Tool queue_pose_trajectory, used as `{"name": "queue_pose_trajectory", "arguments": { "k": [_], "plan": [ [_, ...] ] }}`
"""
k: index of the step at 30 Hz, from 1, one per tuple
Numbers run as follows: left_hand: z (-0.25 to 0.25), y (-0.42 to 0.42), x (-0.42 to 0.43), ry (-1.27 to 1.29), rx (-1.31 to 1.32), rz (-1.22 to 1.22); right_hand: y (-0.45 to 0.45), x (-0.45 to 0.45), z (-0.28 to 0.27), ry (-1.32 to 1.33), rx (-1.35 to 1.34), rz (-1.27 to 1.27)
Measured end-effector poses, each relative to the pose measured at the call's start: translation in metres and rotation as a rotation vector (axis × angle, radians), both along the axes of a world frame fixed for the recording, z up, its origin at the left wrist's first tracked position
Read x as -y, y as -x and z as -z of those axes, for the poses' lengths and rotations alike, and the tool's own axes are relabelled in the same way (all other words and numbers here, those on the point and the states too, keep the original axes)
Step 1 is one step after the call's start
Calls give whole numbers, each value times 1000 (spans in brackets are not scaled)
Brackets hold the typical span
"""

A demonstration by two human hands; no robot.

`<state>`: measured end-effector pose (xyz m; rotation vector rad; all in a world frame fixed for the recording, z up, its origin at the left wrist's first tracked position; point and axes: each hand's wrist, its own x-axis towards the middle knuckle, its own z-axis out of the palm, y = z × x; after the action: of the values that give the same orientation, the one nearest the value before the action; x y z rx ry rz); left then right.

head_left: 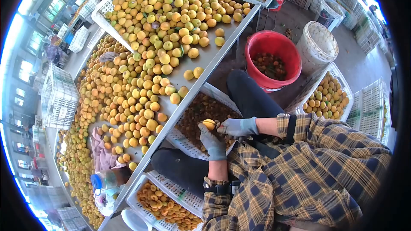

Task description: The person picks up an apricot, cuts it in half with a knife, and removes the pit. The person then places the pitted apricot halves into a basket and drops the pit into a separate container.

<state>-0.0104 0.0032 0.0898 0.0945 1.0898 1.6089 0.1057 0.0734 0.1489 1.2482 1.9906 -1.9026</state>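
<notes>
A yellow-orange apricot [209, 124] sits in the gloved left hand [212, 142], just above a white crate [185, 147] of dark brown pieces. The left fingers are closed around the fruit; the right hand [237, 127], gloved too, meets it from three o'clock with fingers curled, though whether they pinch anything is too small to tell. The person's knees flank the crate.

At seven o'clock stands a crate of opened orange fruit [182, 191]. The metal tabletop [214, 55] stretches from eight round to twelve, covered in loose apricots [141, 98]; on it, a blue-capped bottle [112, 178] lies at eight, a pink cloth [102, 149] between eight and nine, and a heaped white basket [110, 30] at eleven. Between one and two is a red tub [267, 40] with dark scraps inside, at two a stained white bucket [317, 45], and towards three a crate of whole fruit [345, 83].
</notes>
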Motion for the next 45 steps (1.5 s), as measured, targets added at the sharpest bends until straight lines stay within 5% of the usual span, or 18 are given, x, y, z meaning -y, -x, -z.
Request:
{"name": "queue_pose_trajectory", "arguments": {
  "k": [1, 3, 5, 9, 15, 17, 24, 26, 27, 30, 31, 32, 34, 35, 37, 38, 42, 45],
  "plan": [
    [-1, 0, 1, -2, -5, 1, 0, -1, -13, 289, 78, 87],
    [-5, -2, 5, -129, -466, 99, 2, 0, 0, 217, 78, 74],
    [-14, 1, 4, -88, -119, 100, -7, 5, 21, -484, -58, -67],
    [-28, -8, 2, -167, -174, 53, -8, -1, 16, -551, -89, -150],
    [0, 4, 1, -324, 176, 224, -10, 18, 13, -497, 21, -111],
    [-5, -5, 2, -121, 114, 130, -11, 13, 12, -493, 74, -108],
    [31, 7, 1, -98, 145, 137, 1, 6, 51, -322, -87, -58],
    [33, 12, 3, -131, 101, 155, -8, 4, 25, 333, -107, 57],
    [35, 13, 2, -164, 57, 175, -6, 2, 31, 330, -108, 59],
    [-16, -5, 16, -275, -322, 225, -3, -3, 34, 76, -193, -15],
    [-19, -1, 16, -282, -320, 225, -11, -2, 4, -290, -107, -131],
    [-21, 5, 15, -402, -11, 205, -16, -2, -19, -652, -17, -248],
    [24, 38, 11, -570, 765, 260, -18, -6, -41, -683, -14, -210],
    [16, 33, 11, -573, 768, 262, -19, -9, -50, -713, -14, -170],
    [-1, 24, 17, -474, 396, 327, -20, -13, -56, -726, -51, -196],
    [24, 18, 18, -294, -388, 200, -19, -13, -53, -716, -81, -199],
    [-65, -7, 23, -41, 42, 307, -15, -17, -31, -720, -144, -245],
    [-18, 13, 22, -123, 76, 400, -16, -17, -33, -770, -122, -338]
  ]
}}
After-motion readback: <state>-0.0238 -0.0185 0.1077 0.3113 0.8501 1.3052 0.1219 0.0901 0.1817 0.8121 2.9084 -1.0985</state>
